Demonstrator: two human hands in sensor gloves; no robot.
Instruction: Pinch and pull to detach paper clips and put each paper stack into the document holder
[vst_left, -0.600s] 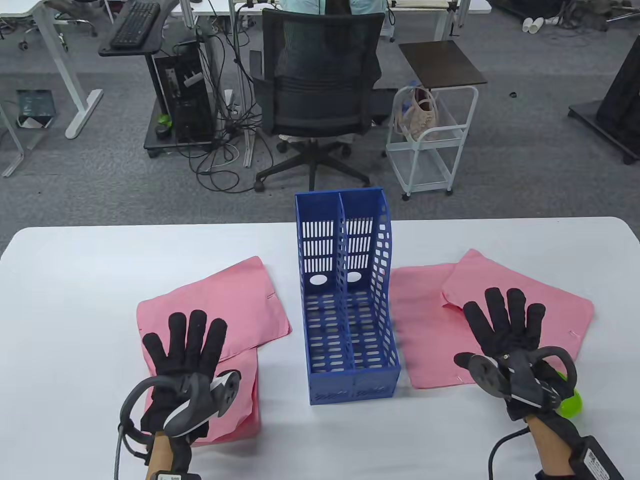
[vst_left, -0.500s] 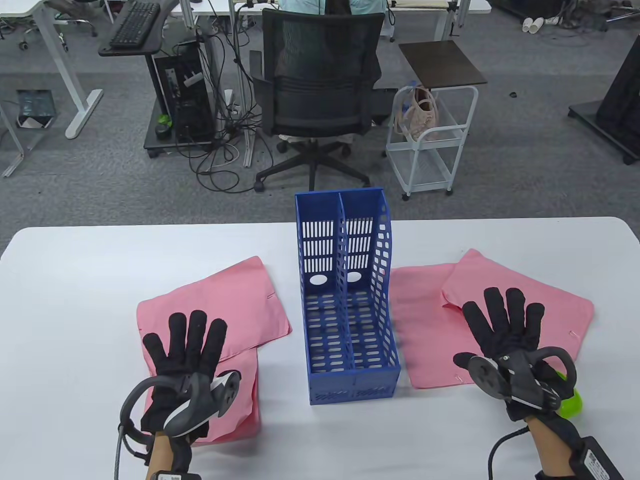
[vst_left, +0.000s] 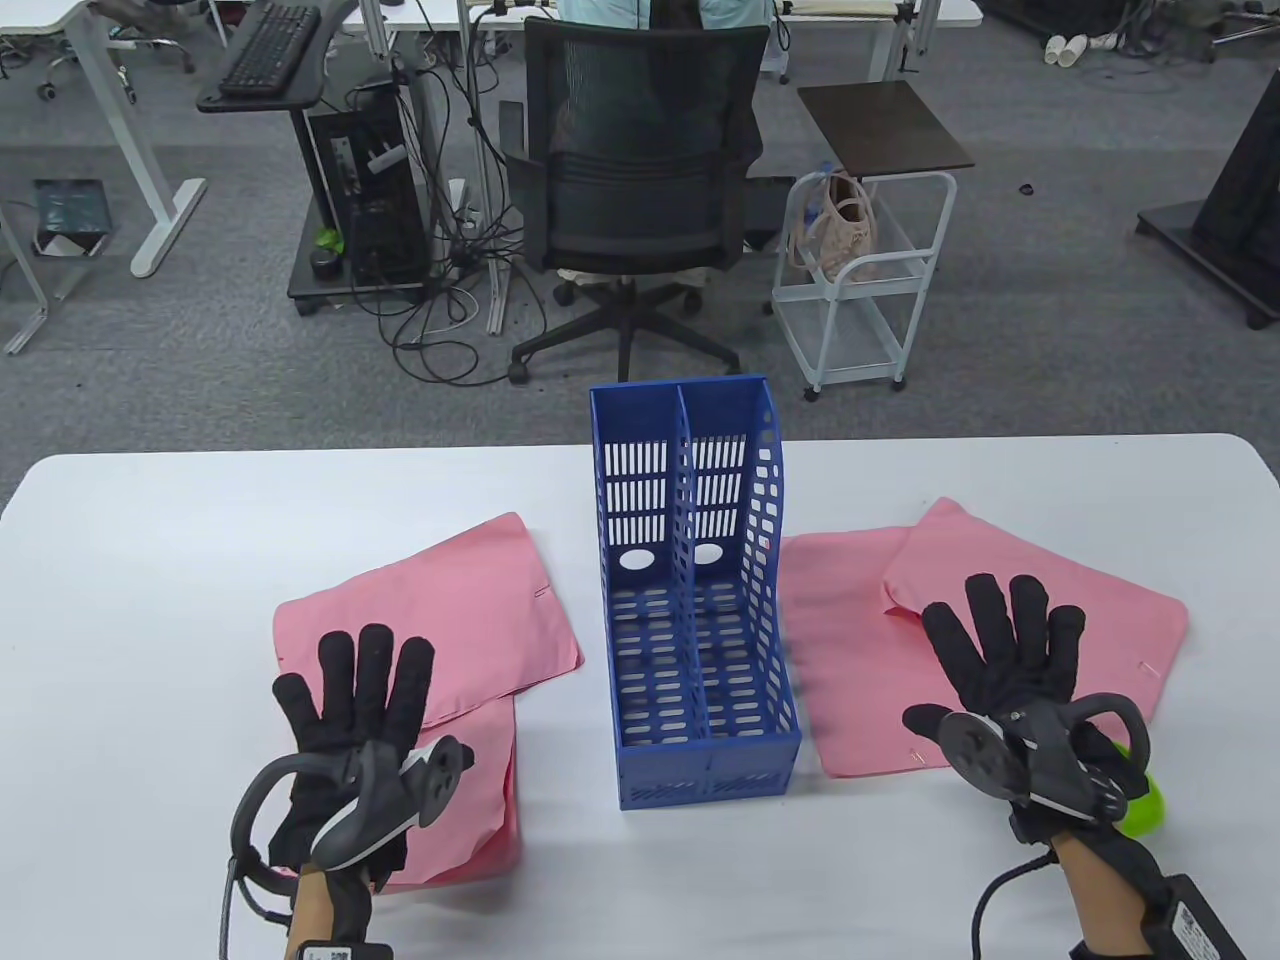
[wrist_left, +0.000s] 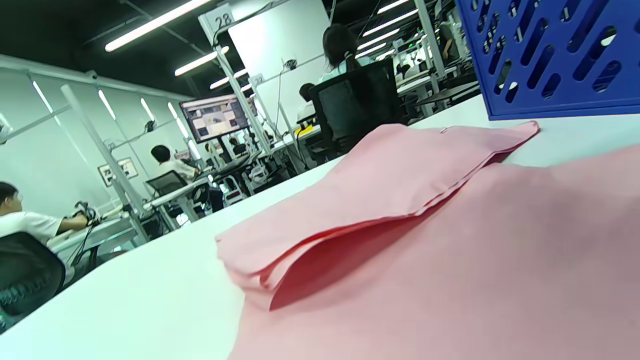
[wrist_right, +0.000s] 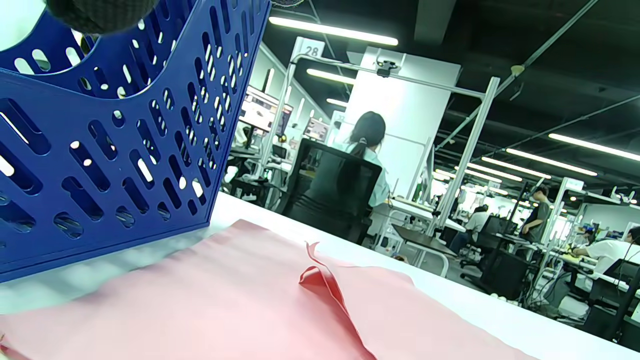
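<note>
A blue two-slot document holder (vst_left: 700, 640) stands mid-table, its open side facing me. Two overlapping pink paper stacks lie on its left: a far stack (vst_left: 440, 600) with a small clip (vst_left: 541, 592) at its right edge, and a near stack (vst_left: 475, 790). My left hand (vst_left: 355, 690) lies flat on them with straight, spread fingers. To the holder's right lie a near pink stack (vst_left: 850, 650) with a clip (vst_left: 915, 756) and a far pink stack (vst_left: 1090, 600) with a clip (vst_left: 1150, 668). My right hand (vst_left: 1000, 640) lies flat and spread across both. The left wrist view shows the far stack (wrist_left: 380, 180) over the near one (wrist_left: 475, 280).
A bright green object (vst_left: 1142, 806) lies on the table under my right wrist. The white table (vst_left: 150, 560) ends just behind the holder. Beyond that edge stand an office chair (vst_left: 635, 190) and a white cart (vst_left: 860, 290) on the floor.
My left hand has slid slightly back toward me and to the left over the pink paper, fingers still spread. The right hand has barely moved.
</note>
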